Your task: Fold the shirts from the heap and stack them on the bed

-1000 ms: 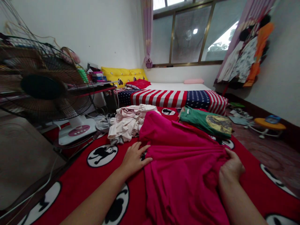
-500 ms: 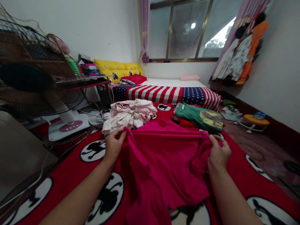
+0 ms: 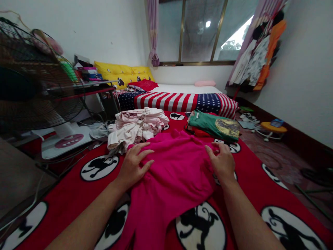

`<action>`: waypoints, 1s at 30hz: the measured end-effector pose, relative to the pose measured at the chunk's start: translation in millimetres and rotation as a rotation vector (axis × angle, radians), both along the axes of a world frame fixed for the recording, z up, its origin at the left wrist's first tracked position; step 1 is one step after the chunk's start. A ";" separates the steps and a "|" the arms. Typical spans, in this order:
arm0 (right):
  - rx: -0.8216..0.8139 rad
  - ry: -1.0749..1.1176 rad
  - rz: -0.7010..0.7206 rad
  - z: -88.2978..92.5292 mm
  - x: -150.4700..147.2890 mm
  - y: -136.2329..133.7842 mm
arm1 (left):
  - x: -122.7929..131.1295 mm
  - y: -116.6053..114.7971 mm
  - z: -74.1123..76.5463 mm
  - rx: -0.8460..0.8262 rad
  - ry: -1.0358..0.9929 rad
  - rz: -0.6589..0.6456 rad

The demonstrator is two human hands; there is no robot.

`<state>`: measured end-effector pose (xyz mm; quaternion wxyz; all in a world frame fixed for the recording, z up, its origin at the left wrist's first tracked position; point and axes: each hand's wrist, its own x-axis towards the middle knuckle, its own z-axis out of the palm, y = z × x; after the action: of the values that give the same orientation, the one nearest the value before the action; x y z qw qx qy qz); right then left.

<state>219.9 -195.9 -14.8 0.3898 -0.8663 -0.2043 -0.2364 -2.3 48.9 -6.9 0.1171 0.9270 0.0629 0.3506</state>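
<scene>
A bright pink shirt (image 3: 171, 170) lies spread and a little wrinkled on the red blanket (image 3: 241, 194), one long part reaching toward me. On its left edge rests my left hand (image 3: 134, 166), fingers apart and flat over the cloth. My right hand (image 3: 222, 161) is at the far right corner, thumb and fingers closed about the pink cloth there. Just beyond the shirt, at the left, is a loose heap of pale pink and cream clothes (image 3: 137, 125). A folded green garment with a yellow print (image 3: 205, 123) lies on other clothing at the far right.
An electric fan (image 3: 62, 139) stands at the left beside a cluttered desk (image 3: 96, 88). Behind the blanket is a bed with a stars-and-stripes cover (image 3: 166, 100). Clothes hang (image 3: 256, 62) by the window, and a small orange stool (image 3: 273, 126) is on the floor at right.
The pink shirt, held stretched up between both hands before, now lies lower and flatter on the blanket. My left hand has let go of its edge and spread out. The view has turned slightly right.
</scene>
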 end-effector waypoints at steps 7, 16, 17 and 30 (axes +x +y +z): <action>-0.575 0.168 -0.069 -9.4 -0.7 -7.6 | 9.8 0.1 -22.7 -0.008 0.320 0.013; 0.127 0.171 0.880 24.6 -69.7 33.8 | -1.1 -43.2 22.6 -0.516 0.214 -0.421; 0.135 0.202 1.006 29.4 -81.8 37.1 | -2.1 -42.1 26.9 -0.483 0.138 -0.401; -0.144 0.454 0.703 27.5 -65.6 23.3 | 14.0 -17.0 -3.6 -0.113 0.439 -0.259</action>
<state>154.3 -172.5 12.7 0.4203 -0.7991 -0.4120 0.1226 11.7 31.9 -10.5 0.1960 0.9732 -0.0128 0.1193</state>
